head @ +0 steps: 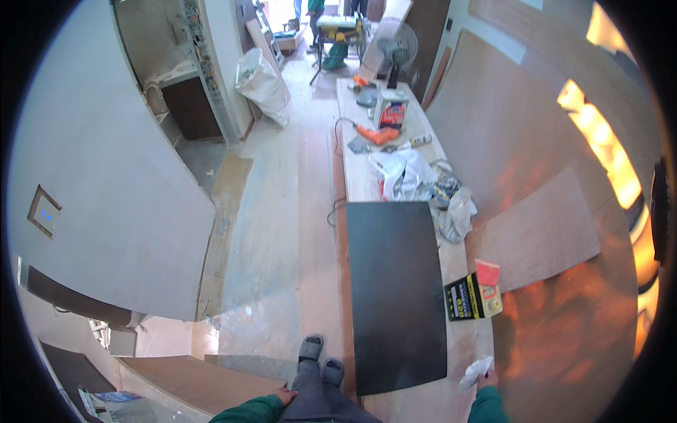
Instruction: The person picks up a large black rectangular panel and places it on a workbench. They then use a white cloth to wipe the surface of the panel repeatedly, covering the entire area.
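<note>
My right hand [487,379] grips a crumpled white cloth or wipe [475,373] over the near right side of the long workbench [423,401]. To its left lies a flat dark sheet [399,299] along the bench. A black and yellow rectangular can [466,299] stands beside the sheet's right edge, with a red flat piece [487,273], perhaps a scraper, at its top. Low in the view, my left hand [285,395] rests at my thigh, close to the corner of a brown board [211,378]. Its fingers are too small to read, and I see nothing held in it.
Farther along the bench are plastic bags [404,172], an orange corded power tool [378,135], a metal can [391,111] and a fan [396,47]. A white sack [262,87] leans left. People [316,16] stand beyond a table saw [338,31]. Wood panels [534,232] lie right.
</note>
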The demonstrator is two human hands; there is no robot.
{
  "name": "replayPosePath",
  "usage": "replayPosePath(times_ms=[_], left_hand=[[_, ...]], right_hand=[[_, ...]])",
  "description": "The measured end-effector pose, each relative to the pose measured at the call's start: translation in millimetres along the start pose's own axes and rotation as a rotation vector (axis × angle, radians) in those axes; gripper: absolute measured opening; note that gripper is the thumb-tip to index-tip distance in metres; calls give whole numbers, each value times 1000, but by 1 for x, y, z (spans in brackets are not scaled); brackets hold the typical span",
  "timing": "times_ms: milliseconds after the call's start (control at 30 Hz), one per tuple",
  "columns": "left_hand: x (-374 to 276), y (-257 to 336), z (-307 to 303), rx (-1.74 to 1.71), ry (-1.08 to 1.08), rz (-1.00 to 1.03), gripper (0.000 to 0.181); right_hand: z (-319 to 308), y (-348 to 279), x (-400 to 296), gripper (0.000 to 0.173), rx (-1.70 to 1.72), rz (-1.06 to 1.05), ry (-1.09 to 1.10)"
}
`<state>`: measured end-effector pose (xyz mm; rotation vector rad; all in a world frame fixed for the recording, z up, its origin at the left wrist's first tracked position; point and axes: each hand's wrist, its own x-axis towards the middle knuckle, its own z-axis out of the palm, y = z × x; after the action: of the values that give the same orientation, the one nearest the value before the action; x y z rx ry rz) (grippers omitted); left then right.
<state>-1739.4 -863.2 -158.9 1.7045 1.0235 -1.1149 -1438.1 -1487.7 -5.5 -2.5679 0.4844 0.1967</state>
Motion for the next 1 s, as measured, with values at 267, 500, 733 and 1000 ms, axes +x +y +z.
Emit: replayPosePath(times_ms=[267, 500, 733, 1000], left_hand=[[25, 15, -46, 113, 109, 364, 56], [-13, 98, -79, -110, -272, 178, 49], [-61, 170, -129, -357, -242, 361, 61], [35, 62, -94, -222, -496, 267, 90]], right_hand=[[26, 116, -77, 28, 14, 131, -512], [49, 99, -96, 34, -49, 188, -661], [33, 21, -91, 32, -5, 206, -536], [40, -28, -92, 30, 46, 145, -472]])
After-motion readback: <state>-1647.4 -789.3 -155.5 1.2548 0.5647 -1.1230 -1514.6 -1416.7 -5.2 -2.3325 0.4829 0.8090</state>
